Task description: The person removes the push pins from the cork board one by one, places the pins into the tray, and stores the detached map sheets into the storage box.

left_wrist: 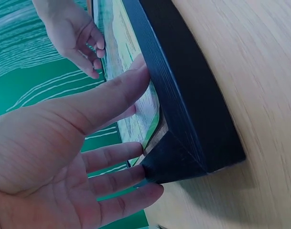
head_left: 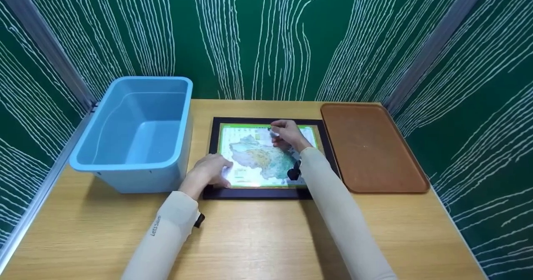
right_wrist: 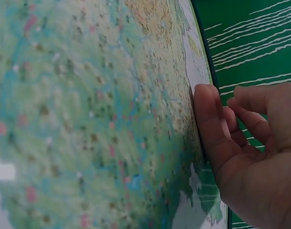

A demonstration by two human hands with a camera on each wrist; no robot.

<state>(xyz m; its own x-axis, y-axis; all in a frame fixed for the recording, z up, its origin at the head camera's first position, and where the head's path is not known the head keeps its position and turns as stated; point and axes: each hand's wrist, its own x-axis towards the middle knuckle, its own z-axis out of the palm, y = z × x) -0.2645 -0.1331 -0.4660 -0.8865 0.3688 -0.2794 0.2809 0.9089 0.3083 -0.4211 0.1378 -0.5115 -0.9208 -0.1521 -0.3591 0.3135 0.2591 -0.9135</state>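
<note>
A framed map (head_left: 258, 157) with a black frame (head_left: 258, 194) lies on the table; its sheet is green-edged and coloured in relief. My left hand (head_left: 211, 171) is at the frame's near left corner. In the left wrist view, the left thumb (left_wrist: 121, 88) rests along the inner edge while straight fingers (left_wrist: 121, 179) touch the corner. Over the map's far part is my right hand (head_left: 288, 133), its fingers loosely bent. The right wrist view shows the right hand (right_wrist: 260, 148) close to the map surface (right_wrist: 102, 114), with nothing visible between its fingers.
A deep blue plastic bin (head_left: 125, 166) stands left of the frame. On the right, a brown tray (head_left: 370, 147) lies against the frame's side. Green walls with white lines (head_left: 283, 43) rise behind the wooden table (head_left: 258, 238) and at both sides.
</note>
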